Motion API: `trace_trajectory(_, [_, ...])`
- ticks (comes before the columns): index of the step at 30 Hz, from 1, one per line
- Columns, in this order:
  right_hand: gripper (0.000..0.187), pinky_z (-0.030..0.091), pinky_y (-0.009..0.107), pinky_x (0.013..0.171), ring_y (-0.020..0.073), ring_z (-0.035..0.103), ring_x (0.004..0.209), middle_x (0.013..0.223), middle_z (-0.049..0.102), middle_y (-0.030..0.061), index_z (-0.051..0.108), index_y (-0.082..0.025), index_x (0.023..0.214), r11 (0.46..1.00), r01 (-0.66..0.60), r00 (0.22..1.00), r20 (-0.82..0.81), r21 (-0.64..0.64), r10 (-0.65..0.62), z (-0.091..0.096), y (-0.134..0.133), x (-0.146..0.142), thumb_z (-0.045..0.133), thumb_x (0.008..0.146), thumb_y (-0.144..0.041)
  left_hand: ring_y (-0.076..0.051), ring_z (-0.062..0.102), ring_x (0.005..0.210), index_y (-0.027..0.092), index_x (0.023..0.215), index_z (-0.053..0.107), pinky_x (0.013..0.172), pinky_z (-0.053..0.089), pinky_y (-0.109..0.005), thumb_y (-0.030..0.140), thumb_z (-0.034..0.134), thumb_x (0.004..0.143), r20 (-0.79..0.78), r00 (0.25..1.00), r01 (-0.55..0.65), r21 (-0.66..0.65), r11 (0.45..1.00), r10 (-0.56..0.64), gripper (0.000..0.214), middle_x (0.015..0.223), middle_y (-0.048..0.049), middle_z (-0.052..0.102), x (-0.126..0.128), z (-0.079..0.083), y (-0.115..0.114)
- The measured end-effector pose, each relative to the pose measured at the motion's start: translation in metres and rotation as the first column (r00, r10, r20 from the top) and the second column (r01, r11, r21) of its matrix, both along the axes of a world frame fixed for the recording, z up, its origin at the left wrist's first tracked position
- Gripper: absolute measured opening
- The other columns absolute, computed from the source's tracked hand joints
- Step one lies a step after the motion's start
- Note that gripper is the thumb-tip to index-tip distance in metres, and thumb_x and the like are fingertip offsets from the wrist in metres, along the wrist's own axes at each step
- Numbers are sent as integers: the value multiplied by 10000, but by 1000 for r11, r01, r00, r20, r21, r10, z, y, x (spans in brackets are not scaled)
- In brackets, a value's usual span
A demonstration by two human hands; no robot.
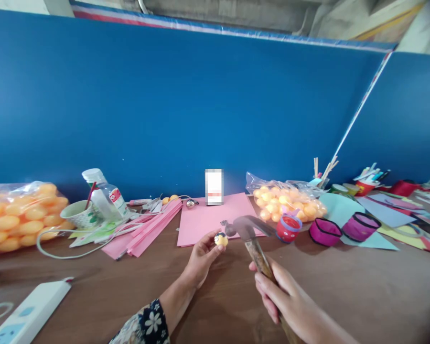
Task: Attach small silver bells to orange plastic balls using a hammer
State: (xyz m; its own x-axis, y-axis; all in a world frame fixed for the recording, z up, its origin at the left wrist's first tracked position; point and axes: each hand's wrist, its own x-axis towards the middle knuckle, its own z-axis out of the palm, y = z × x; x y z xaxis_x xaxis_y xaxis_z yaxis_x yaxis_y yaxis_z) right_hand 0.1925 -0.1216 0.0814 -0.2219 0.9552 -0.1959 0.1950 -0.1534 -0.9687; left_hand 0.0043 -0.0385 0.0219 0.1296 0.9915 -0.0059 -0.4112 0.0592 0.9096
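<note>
Between the fingertips of my left hand (205,255) is a small yellow ball (221,240) with dark markings on top. My right hand (277,289) is wrapped round the wooden handle of a claw hammer (247,228). The hammer's head is raised, its striking face close to the right side of the ball; whether they touch I cannot tell. A small dark metal chain (224,222) shows just beyond the ball, over the pink paper (215,217). Both hands are above the brown table (146,286).
Bags of orange balls lie at left (21,215) and right (286,200). A power strip (32,310) sits front left, near a paper cup (79,213) and plastic bottle (105,196). A red cup (288,228) and purple fabric rings (325,232) stand right. A blue partition (215,105) rises behind.
</note>
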Motion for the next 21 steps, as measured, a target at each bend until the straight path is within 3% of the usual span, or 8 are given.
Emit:
trace_trajectory(6, [396, 351, 197, 430, 52, 361, 435, 611, 381, -78, 421, -186, 1066, 1000, 24, 998, -57, 5, -23, 0, 1, 0, 433, 851, -519, -171, 588, 911, 194, 1073, 634, 838, 429, -282, 259, 737, 648, 54, 999, 1, 42, 999, -4, 441, 1038, -84, 659, 0, -3, 2])
trace_trajectory(18, [430, 332, 185, 399, 44, 342, 415, 608, 378, -82, 410, -195, 1070, 999, 13, 989, -146, -29, -17, -6, 0, 0, 450, 830, -549, -135, 588, 761, 182, 1071, 644, 750, 445, -264, 356, 704, 678, 17, 1000, 17, 3, 1000, -17, 433, 913, -79, 674, 0, -1, 0])
trace_trajectory(21, [401, 341, 177, 409, 43, 364, 436, 630, 400, -69, 446, -188, 1002, 999, 1, 996, -88, -44, -5, -5, -1, -1, 439, 835, -553, -124, 584, 737, 181, 1104, 624, 731, 446, -254, 350, 679, 709, -21, 998, 54, 3, 999, -54, 433, 901, -74, 673, -1, -3, 2])
